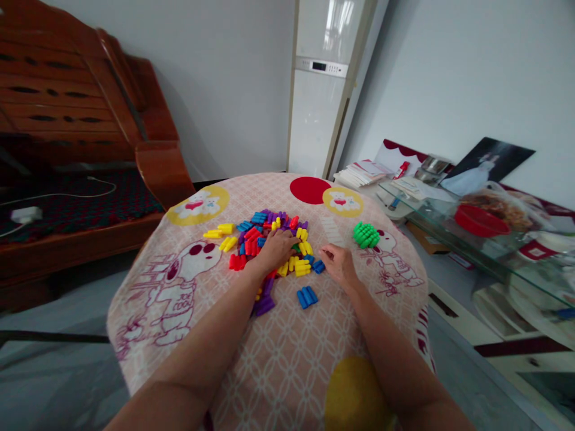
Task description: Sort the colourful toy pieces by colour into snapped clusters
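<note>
A heap of toy building blocks in red, yellow, blue and purple lies mid-table; a yellow block (302,267) sits at its near right edge. My left hand (277,246) rests on the heap, fingers stretched forward over the pieces, a bit of green showing beside them. To the right of the heap is my right hand (338,262), its fingers curled in; whatever they may hold is hidden. Close to those fingertips is a blue block (318,267). Another blue block (307,297) lies apart, nearer me. A cluster of green blocks (365,234) stands farther right.
A patterned cloth (278,371) covers the round table. At left is a wooden bench (162,164); behind stands a tall white cabinet unit (320,114). On the right, a glass-topped stand (476,239) carries a red bowl (480,221), papers and a photo.
</note>
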`<state>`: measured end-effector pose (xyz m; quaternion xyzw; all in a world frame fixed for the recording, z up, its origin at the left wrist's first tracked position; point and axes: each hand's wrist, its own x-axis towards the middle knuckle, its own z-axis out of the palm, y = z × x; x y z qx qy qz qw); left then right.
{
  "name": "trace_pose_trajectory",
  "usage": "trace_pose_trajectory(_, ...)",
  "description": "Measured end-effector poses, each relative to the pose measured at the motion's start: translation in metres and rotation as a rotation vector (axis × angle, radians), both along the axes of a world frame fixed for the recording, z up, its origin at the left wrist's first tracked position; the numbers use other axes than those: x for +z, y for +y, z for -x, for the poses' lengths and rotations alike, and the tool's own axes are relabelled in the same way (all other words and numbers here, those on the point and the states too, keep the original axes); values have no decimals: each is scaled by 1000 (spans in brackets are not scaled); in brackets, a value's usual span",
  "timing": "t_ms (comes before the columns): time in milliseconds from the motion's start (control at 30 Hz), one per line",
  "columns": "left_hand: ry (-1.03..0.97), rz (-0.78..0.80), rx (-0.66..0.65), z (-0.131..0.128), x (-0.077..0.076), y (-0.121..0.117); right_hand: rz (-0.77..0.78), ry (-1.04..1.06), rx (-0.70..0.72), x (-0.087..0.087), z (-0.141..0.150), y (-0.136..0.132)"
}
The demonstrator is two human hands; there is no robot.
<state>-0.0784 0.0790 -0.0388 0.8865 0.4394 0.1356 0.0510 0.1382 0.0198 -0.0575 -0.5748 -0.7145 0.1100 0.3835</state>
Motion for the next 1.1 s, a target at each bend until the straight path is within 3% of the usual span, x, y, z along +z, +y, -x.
trace_pose_trajectory(167, -58, 0, 37, 6, 4, 2, -1, 12, -14, 1, -1, 0)
trace_pose_trajectory(300, -260, -6, 75, 12, 14, 2, -33, 64, -16, 4, -2, -1)
trace_pose_trajectory(467, -502, 97, -44, 3, 22, -6, 22, 245, 63, 10, 6, -5)
trace_pose_trajectory(600, -514, 109, -114, -10, 20, -12, 75, 312, 117, 11, 11, -7)
trace_pose_trajectory(833, -499, 124, -102, -20, 14, -17, 98, 371, 124, 10, 15, -6)
trace_pose_trajectory(1000, -535, 142, -128, -21, 9, -16, 87, 378, 97, 7, 16, -4)
trace_pose_trajectory(1100, -587, 148, -132, -17, 7, -11, -3, 301, 14, 8, 4, 0)
